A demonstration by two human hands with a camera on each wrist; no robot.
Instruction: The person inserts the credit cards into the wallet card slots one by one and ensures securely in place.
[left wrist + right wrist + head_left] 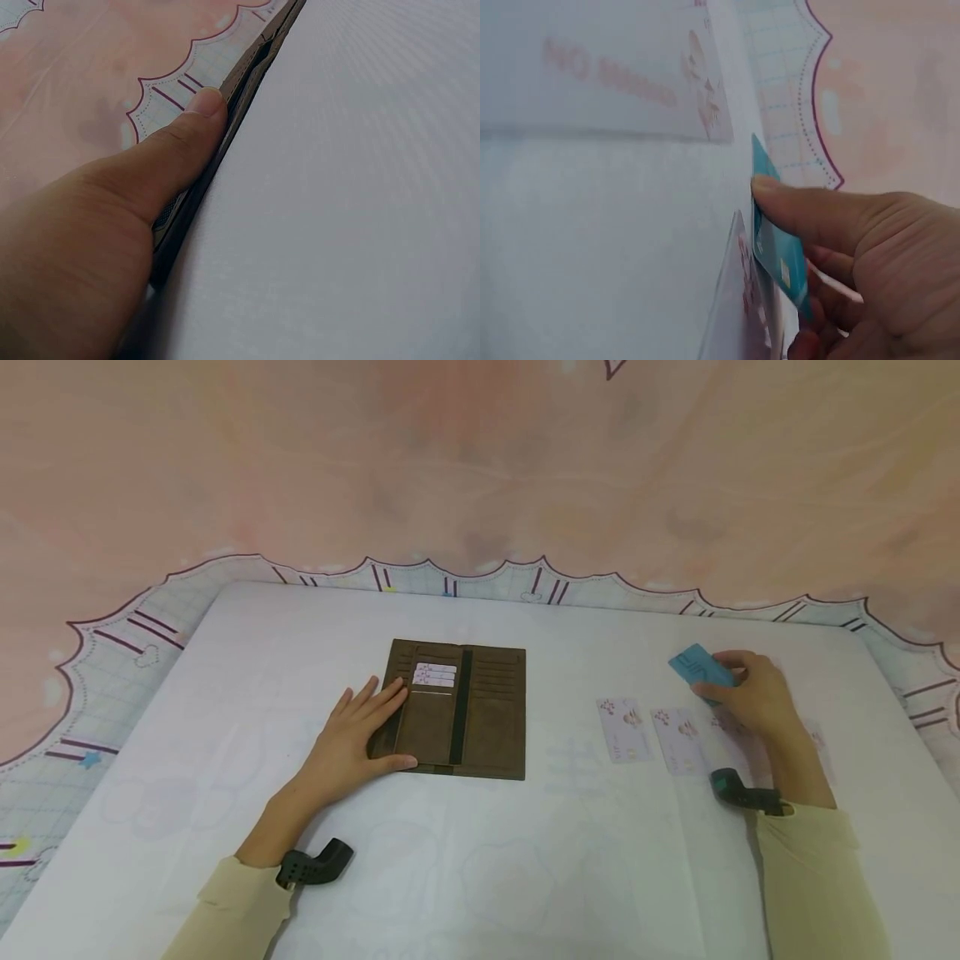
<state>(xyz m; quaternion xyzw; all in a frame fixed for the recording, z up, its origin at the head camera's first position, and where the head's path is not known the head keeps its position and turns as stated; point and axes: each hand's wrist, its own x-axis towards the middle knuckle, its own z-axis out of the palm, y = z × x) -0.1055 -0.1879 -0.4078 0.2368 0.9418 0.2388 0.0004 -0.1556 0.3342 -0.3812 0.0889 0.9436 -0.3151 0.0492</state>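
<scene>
Hands working at an open brown leather card wallet and a small teal plastic card on a white table.

Left hand is lying flat with straight fingers on the wallet's nine-o'clock half, thumb running along its near edge, gripping nothing. The wallet is sitting unfolded at the table's centre, with two white patterned cards showing in its upper-left slots. Right hand is pinching the teal card between thumb and curled fingers, holding it tilted just above the table at about three o'clock from the wallet. Pale printed cards are lying in a row below and beside that hand, toward four o'clock, one partly hidden under it.
</scene>
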